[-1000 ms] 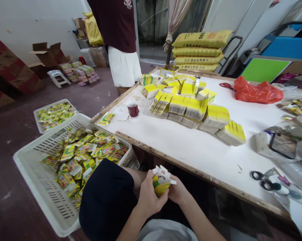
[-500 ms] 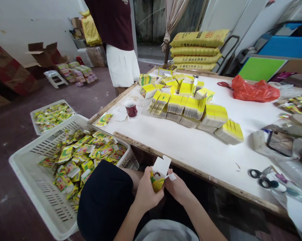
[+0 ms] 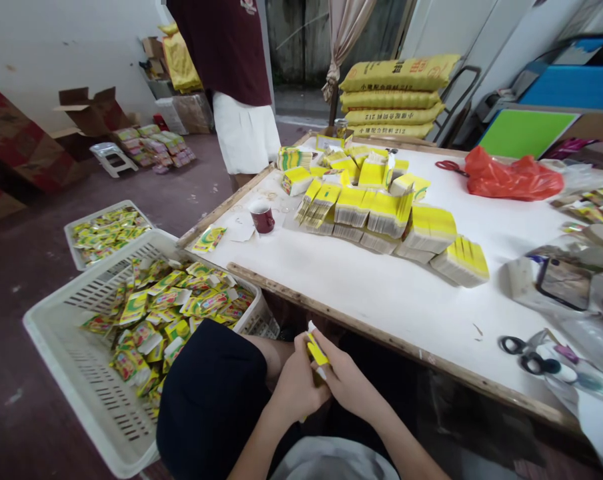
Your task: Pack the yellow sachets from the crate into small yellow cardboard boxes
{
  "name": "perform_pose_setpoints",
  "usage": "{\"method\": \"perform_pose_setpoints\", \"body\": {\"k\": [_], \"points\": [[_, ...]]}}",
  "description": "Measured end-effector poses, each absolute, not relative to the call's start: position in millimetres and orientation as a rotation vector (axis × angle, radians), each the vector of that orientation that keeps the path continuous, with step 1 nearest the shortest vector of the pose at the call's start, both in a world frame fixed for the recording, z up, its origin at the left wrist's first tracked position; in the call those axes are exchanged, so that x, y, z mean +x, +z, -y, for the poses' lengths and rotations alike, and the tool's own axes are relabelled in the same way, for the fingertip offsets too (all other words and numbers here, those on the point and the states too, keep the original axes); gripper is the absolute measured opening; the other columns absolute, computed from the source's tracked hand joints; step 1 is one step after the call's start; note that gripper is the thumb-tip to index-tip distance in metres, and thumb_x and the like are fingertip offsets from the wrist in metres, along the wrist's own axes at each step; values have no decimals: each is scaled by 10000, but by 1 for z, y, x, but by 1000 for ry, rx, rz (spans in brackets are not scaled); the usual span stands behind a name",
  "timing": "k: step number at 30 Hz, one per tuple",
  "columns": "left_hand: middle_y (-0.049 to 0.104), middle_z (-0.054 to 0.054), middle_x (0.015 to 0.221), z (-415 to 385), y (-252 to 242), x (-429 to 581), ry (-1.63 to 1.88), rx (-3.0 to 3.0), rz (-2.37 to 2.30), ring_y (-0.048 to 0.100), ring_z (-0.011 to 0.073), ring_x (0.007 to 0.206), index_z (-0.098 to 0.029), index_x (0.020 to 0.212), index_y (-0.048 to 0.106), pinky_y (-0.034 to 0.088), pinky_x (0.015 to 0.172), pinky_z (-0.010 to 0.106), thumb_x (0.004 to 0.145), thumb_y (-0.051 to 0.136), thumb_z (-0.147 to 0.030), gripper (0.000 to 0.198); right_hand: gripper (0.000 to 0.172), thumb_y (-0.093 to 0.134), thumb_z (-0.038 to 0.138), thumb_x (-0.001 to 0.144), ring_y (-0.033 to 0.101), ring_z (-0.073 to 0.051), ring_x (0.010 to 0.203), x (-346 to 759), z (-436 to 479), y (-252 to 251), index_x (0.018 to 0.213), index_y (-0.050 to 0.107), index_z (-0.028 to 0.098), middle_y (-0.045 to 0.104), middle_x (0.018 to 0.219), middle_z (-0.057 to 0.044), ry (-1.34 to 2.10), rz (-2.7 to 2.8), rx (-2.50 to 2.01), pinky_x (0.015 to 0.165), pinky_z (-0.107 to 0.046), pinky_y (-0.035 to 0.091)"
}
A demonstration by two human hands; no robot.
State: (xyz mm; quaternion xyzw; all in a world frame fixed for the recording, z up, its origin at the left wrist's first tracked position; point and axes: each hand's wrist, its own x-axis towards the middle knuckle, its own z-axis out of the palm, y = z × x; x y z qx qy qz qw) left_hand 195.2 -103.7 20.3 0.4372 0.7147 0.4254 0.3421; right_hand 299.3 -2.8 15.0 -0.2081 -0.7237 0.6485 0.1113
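Over my lap, my left hand (image 3: 297, 385) and my right hand (image 3: 342, 375) are both closed round one small yellow box (image 3: 317, 351). A yellow side of it and a bit of white flap show between my fingers; the rest is hidden by them. Left of my knee stands a white plastic crate (image 3: 89, 363) holding many yellow printed boxes (image 3: 134, 308), some with white flaps open. On the white table (image 3: 291, 267) in front of me, flat yellow cartons (image 3: 391, 217) stand in stacked bundles.
A dark red mug (image 3: 262, 217) and a yellow packet (image 3: 210, 239) lie near the table's left edge. To the right are a red plastic bag (image 3: 511, 175), a phone (image 3: 564, 283) and scissors (image 3: 524, 355). A person (image 3: 244, 100) stands beyond the table's left side. Another crate (image 3: 71, 243) sits on the floor.
The box's raised white flap has come down, and a yellow side now faces up. My right hand has moved in over the box, closer to my left hand.
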Motion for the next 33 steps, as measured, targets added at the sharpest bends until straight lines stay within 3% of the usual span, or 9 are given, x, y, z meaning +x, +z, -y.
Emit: {"method": "perform_pose_setpoints", "body": {"k": [3,6,9,12,16,21,28,33], "points": [[536,136,1193,102,11,198,1128,1234,-2043,583,281,1070,-183,1245,304,489,875,426,644,637,-139,689,620,444,106,837,409,-225,1382,300,-2,7,1441,444,247,450,1489,-68,1680,2175,-630,1182,-474,257],[537,142,1216,105,8,195,1061,1272,-2195,548,309,1139,-183,1246,387,456,952,492,665,615,-121,628,618,407,126,878,428,-223,1371,300,-11,2,1483,368,246,442,1492,-83,1548,2132,-712,1160,-471,307],[603,101,1145,109,13,184,1116,1289,-2137,592,262,1083,-200,1215,458,491,928,430,696,630,-147,549,632,431,170,911,293,-237,1445,304,-16,6,1521,274,227,284,1575,-110,1451,2273,-540,1159,-458,305],[648,82,1108,113,22,171,1136,1354,-2110,627,244,1032,-208,1159,526,516,895,395,698,677,-205,485,555,443,153,913,277,-252,1451,308,-19,16,1462,387,205,178,1604,-144,1414,2493,-385,1137,-426,337],[691,87,1085,115,30,160,1072,1331,-2096,665,247,979,-185,1149,577,537,884,392,651,737,-246,526,321,455,144,919,380,-256,1400,311,-33,34,1183,631,188,317,1544,-169,1405,2641,-333,1093,-388,387],[705,71,1065,112,32,161,1046,1337,-2058,678,232,943,-182,1159,593,554,856,362,612,761,-220,573,218,525,131,883,462,-228,1333,312,-49,49,1041,651,211,565,1319,-125,1412,2711,-228,1044,-353,425],[703,93,1068,112,35,157,1017,1374,-2105,671,252,960,-182,1155,593,548,864,395,644,739,-244,535,290,505,98,848,409,-242,1377,309,-33,34,1095,600,215,398,1486,-143,1420,2572,-373,1072,-396,390],[709,68,1024,114,34,158,967,1348,-2060,679,241,905,-191,1137,607,557,823,373,609,768,-239,554,203,551,122,844,503,-241,1281,310,-42,43,988,638,235,559,1322,-96,1505,2593,-246,1019,-386,441]]}}
